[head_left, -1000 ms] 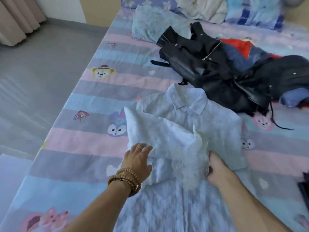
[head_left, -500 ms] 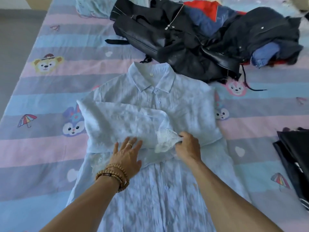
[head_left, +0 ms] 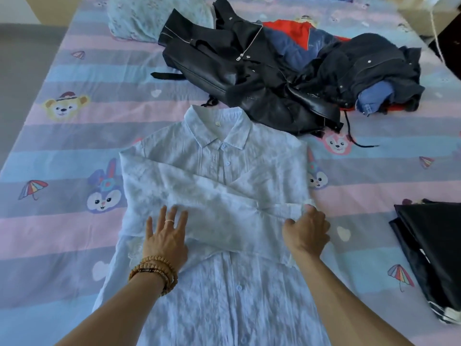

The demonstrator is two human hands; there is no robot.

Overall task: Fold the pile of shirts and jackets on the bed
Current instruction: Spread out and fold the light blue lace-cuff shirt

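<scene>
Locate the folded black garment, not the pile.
Head view, far right edge: the folded black garment lies on the bed sheet, right of the right hand and the pale shirt.

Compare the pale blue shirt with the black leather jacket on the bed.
The shirt lies flat and buttoned, sleeve folded across its front; the jacket lies crumpled in the pile. The shirt is pale and matte, the jacket black and shiny. The left hand and right hand are on the shirt; nothing touches the jacket. Both rest on the bed.
</scene>
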